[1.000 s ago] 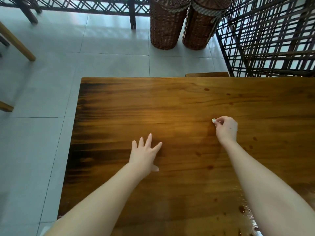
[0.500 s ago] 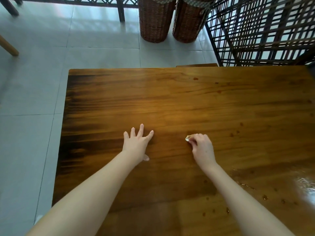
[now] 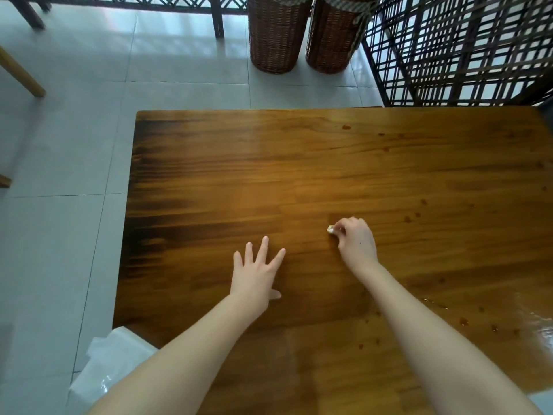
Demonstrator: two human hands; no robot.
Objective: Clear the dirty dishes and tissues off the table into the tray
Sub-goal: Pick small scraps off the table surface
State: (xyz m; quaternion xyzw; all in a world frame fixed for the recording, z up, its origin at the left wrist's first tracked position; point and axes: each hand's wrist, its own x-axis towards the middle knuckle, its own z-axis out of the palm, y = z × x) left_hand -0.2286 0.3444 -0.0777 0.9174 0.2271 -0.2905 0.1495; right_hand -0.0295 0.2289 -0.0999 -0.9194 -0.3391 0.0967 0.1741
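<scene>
Rests left hand (image 3: 256, 275), fingers spread, flat on glossy, grain-streaked wooden bench (image 3: 269, 175). Pinches small crumpled white tissue wad (image 3: 330, 230) in curled right hand (image 3: 356, 242), down against the bench near its middle.

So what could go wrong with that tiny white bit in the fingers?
The white wad is tiny and pinched only at the fingertips of the right hand, so it might drop onto the table. The right forearm passes close to brown drops, so it could smear them. No tray is in view, so the wad may land elsewhere.
</scene>
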